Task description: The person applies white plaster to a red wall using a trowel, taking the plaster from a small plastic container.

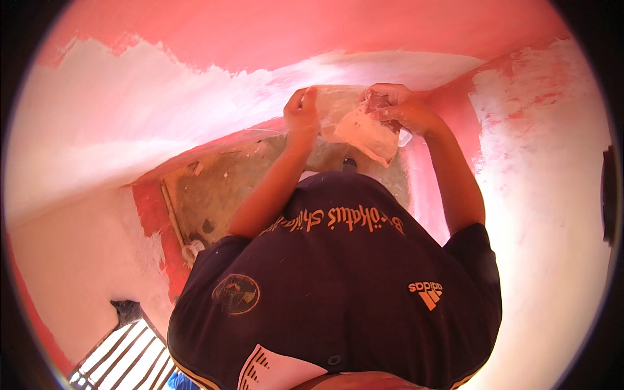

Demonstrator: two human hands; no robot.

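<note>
In front of the far wall, my left hand (301, 112) is closed on the left edge of a thin, pale, see-through flat sheet (337, 103). My right hand (404, 109) grips a flat piece smeared with whitish paste (367, 135), its fingers over the upper right part. The smeared piece overlaps the right side of the sheet and hangs down at a slant. Whether the two pieces are joined I cannot tell. A small clear edge (404, 137) shows below my right hand.
Walls close in on several sides; the far wall (130, 97) and right wall (546, 130) have uneven white patches over red. Below lies a stained brown floor (221, 182). A barred opening (123, 354) stands at the lower left, and a dark object (609, 195) is at the right rim.
</note>
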